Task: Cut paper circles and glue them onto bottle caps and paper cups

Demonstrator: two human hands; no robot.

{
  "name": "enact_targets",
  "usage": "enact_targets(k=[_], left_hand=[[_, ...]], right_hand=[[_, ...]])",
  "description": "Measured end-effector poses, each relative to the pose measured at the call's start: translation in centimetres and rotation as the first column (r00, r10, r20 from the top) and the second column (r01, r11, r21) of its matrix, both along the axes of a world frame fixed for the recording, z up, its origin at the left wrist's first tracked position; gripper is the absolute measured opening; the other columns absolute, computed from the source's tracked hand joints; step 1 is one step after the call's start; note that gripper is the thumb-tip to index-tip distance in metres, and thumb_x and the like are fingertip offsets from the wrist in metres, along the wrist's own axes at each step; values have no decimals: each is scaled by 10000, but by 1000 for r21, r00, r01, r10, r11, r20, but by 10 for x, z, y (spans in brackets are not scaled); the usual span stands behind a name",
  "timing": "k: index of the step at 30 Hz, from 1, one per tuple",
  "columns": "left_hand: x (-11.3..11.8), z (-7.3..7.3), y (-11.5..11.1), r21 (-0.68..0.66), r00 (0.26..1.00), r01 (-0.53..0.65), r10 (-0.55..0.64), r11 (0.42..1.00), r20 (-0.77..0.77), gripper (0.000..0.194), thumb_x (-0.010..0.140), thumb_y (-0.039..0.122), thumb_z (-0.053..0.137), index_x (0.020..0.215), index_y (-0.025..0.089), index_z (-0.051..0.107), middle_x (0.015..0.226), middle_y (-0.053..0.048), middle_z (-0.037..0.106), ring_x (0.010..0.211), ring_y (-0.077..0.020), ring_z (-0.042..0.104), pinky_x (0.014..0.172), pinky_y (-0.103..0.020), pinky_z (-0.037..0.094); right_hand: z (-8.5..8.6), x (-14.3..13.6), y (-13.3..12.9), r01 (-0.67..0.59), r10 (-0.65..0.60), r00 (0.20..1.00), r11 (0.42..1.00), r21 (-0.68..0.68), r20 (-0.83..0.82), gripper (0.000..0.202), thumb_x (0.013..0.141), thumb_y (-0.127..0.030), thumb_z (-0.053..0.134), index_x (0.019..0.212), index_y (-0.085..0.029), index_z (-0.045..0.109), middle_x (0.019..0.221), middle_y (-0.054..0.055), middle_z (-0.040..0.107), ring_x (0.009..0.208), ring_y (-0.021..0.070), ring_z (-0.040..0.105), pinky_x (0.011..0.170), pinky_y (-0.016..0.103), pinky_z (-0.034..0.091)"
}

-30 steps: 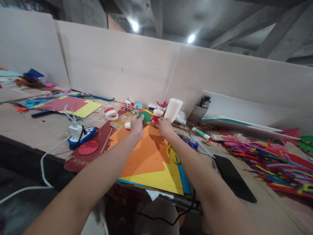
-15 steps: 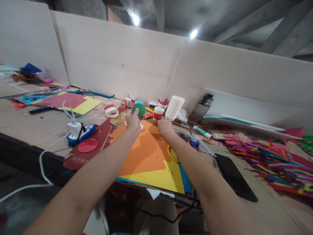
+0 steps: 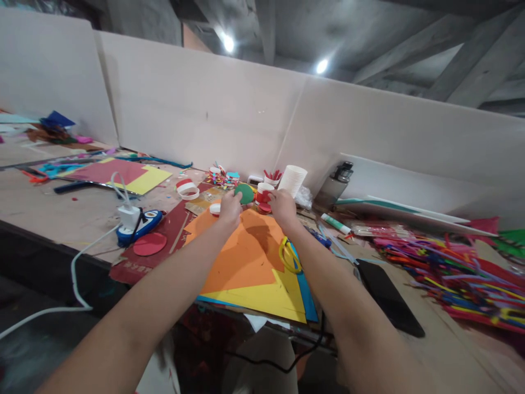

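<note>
A green paper disc (image 3: 245,193) is pinched in my left hand (image 3: 230,208) above the orange paper (image 3: 238,251). My right hand (image 3: 284,206) has its fingers closed on the right side of a red-and-white paper cup (image 3: 263,191), partly covering it. Just under that cup lies a small red disc (image 3: 264,208). Behind my right hand leans a stack of white paper cups (image 3: 292,179). Beside my left wrist rests a roll of white tape (image 3: 215,209).
A red-and-white ring (image 3: 187,191) and a red disc (image 3: 150,244) lie to the left, near a blue device (image 3: 143,225) with a white plug. Yellow-handled scissors (image 3: 289,256), a black phone (image 3: 389,298), a glue stick (image 3: 335,223) and many pipe cleaners (image 3: 455,273) are on the right.
My right hand has risen from low beside the cup to its side, uncovering the small red disc. My left hand has carried the green disc slightly right, towards the cup.
</note>
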State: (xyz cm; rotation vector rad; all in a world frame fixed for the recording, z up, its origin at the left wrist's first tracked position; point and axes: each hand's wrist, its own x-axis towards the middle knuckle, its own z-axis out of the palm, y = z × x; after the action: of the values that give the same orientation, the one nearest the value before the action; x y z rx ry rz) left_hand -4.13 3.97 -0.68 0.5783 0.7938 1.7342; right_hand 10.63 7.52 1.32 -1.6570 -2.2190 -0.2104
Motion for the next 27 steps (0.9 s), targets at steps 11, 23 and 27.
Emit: enact_targets(k=[11, 23, 27], left_hand=[[23, -3, -20, -57, 917, 394, -397, 917, -37, 147, 919, 143, 515, 857, 125, 648, 776, -87, 715, 747, -154, 702, 782, -345, 591], [27, -8, -24, 118, 879, 464, -440, 878, -185, 176, 702, 94, 774, 850, 99, 679, 832, -91, 737, 865, -197, 705, 822, -351, 592], [30, -9, -24, 110, 872, 472, -444, 875, -208, 191, 693, 72, 766, 855, 89, 665, 832, -99, 733, 818, -196, 713, 757, -331, 601]], right_hand=[[-14, 2, -46, -195, 26, 502, 977, -84, -864, 87, 825, -243, 523, 866, -173, 555, 662, -31, 620, 508, 106, 624, 493, 222, 537], [-14, 18, -62, -52, 96, 617, 995, 81, -781, 252, 747, -319, 635, 945, -164, 614, 840, 21, 629, 736, 139, 566, 674, 264, 488], [-17, 24, -61, -135, 113, 582, 990, 41, -805, 257, 793, -385, 577, 904, -160, 632, 811, 20, 641, 719, 140, 557, 676, 266, 472]])
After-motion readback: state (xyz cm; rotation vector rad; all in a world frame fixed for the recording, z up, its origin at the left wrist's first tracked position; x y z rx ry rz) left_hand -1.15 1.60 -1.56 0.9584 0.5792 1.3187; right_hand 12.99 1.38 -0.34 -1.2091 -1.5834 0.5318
